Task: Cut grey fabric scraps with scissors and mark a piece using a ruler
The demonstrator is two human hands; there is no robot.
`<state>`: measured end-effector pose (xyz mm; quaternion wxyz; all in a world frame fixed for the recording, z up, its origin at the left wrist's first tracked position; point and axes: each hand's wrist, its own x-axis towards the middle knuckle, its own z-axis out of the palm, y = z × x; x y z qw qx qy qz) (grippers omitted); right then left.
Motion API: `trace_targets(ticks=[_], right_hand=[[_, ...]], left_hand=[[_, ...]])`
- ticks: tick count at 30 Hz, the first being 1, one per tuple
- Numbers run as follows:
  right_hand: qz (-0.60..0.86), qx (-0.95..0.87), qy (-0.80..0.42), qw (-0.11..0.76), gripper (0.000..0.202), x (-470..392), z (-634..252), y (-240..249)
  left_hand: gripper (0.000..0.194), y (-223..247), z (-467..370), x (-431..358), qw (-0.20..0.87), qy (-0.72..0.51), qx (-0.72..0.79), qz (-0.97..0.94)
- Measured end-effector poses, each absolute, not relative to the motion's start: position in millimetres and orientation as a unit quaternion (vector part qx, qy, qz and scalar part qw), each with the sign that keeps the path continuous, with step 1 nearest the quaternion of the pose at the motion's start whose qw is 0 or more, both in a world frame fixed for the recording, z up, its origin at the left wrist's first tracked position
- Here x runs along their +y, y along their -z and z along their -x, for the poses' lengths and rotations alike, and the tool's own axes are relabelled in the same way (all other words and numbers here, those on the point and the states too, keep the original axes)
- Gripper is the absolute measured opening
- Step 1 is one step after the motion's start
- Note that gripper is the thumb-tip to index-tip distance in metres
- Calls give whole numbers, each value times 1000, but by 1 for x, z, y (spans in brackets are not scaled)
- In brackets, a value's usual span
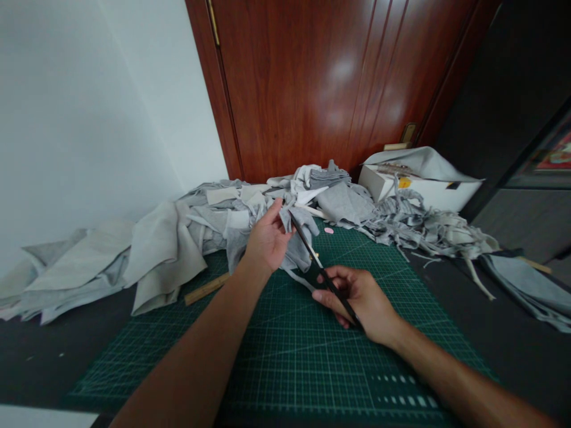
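My right hand (357,297) is closed on a pair of scissors (314,255) with dark handles. The blades point up and away to the left, reaching the cloth near my other hand. In my left hand (270,241), a piece of grey fabric (298,252) is pinched between thumb and fingers and hangs down over the mat. A narrow strip of cloth (300,280) trails from it toward the right hand. Some fingers of the left hand are hidden behind the cloth.
A green cutting mat (276,362) covers the dark table. Grey and cream fabric pieces (156,244) are heaped along the back and left. A wooden ruler (206,289) and a pink chalk piece (329,230) lie on the mat. Behind tangled cloth strips (428,223) stands a white box (428,189).
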<state>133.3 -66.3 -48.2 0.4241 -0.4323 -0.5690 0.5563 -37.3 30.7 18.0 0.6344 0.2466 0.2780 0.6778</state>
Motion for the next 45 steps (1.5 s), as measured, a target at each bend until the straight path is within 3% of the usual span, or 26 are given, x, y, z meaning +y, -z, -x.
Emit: trace_targets(ticks=[10,20,45], right_hand=[[444,-558,-562,419,51,-67,-131,49],[438,-574,-546,425,49,-64,-134,52],[391,-564,-584,433,57,-67,-137,41]], left_hand=[[21,-12,49,36,569,-693,320,-308],[7,-18,49,24,548,-639,272,-467],[41,-14,48,20,557,-574,265,-539]])
